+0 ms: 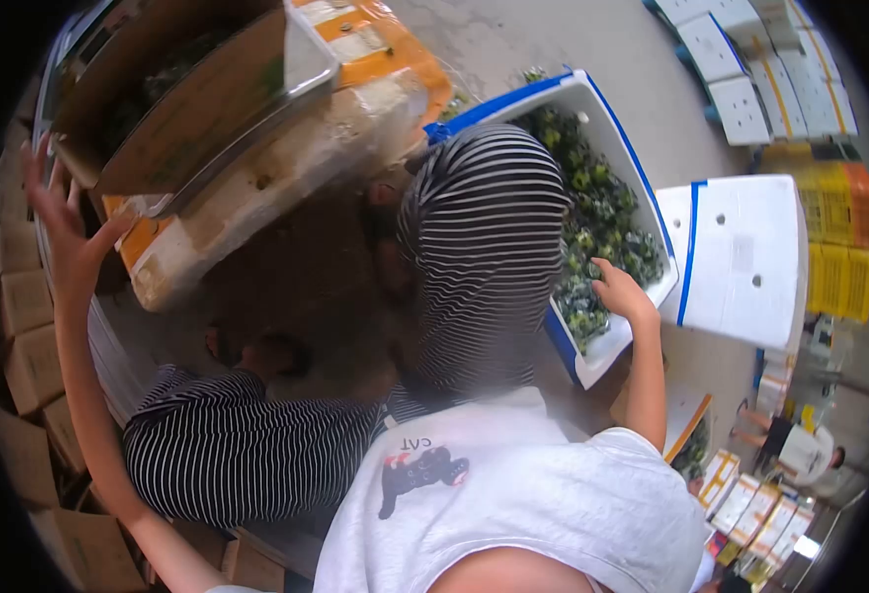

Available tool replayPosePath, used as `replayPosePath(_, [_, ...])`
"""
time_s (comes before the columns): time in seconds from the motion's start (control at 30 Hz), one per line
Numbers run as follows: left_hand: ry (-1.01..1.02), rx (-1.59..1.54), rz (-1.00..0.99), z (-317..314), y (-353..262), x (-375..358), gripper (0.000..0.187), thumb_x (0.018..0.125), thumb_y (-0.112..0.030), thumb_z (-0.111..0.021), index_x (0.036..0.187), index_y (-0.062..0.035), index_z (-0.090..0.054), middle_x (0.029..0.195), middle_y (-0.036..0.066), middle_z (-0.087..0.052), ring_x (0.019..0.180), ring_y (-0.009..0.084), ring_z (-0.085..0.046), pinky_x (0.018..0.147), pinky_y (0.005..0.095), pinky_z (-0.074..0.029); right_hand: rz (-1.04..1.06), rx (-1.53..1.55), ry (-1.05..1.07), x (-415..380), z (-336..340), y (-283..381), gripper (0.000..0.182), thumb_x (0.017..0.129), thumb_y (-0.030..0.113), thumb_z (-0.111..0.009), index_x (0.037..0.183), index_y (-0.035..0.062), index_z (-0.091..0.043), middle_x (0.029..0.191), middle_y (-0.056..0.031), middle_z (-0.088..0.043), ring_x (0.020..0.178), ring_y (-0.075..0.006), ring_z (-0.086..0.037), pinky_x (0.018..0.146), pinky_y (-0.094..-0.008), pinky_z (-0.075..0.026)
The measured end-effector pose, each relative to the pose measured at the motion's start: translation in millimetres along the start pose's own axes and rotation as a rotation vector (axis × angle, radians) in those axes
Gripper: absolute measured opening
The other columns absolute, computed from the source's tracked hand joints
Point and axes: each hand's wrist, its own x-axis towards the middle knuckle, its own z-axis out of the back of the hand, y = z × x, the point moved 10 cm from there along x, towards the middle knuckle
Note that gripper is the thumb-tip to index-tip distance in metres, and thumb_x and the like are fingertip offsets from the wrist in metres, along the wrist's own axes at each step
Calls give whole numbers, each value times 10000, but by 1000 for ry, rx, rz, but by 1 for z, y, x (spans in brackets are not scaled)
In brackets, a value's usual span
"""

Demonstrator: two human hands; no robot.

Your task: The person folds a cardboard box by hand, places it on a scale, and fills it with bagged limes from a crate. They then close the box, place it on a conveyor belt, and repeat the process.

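My left hand [67,222] is at the near left corner of a cardboard carton [197,128], fingers spread wide, thumb by the orange-taped edge. The carton stands on a worn foam box [266,168] with orange tape, and dark green pieces show dimly inside it. My right hand [624,294] is over a white foam box [652,232] with blue tape along its rim. Its index finger reaches out to the small green produce [592,188] filling that box, and nothing shows in its fingers. The exact kind of produce is too small to tell.
My knees in striped trousers [484,217] lie between the two boxes. A closed white foam box [741,252] stands to the right, with yellow cartons [839,277] behind. Cardboard boxes [34,366] are piled at the left. Another person [795,445] is at the far right.
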Motion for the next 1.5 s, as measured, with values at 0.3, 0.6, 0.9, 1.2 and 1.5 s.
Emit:
replayPosePath(0.3, [25,-2,124,35,35,-24,1188,729,-609,-738,1538,-151,1,1576,133,-88,1454,364,-140,1152,582,-130,68,276,-543,4,-42,-21,279,906,209,-539,1160,94,-559,1025,-212,-496,861,-375,-574,806,-423,-471])
replayPosePath(0.6, [-146,-187,143,44,30,-36,721,795,-529,-634,1312,-84,-402,1424,173,-355,1327,314,-340,1042,527,-316,0,319,-805,22,-38,-54,172,854,210,-565,849,45,-610,809,-161,-586,759,-349,-589,689,-445,-463])
replayPosePath(0.9, [-50,-21,279,45,40,-42,1188,689,-798,-617,1542,-140,-115,1548,137,-166,1407,342,-249,1109,509,-257,-64,298,-737,5,-23,-31,241,848,215,-517,791,-10,-584,786,-247,-614,780,-449,-585,679,-507,-450])
replayPosePath(1.2, [46,-16,376,25,18,-43,1086,729,-705,-674,1515,-164,-154,1401,150,-220,1304,331,-343,1062,481,-338,101,232,-689,33,5,28,200,770,125,-553,782,-71,-590,738,-276,-624,742,-450,-619,700,-508,-478])
replayPosePath(1.5, [87,-46,424,24,33,-50,783,884,-552,-579,1456,-132,-249,1349,142,-243,1275,310,-346,1047,445,-354,204,284,-680,16,20,14,183,726,-20,-549,899,14,-599,732,-169,-611,678,-326,-602,689,-401,-473])
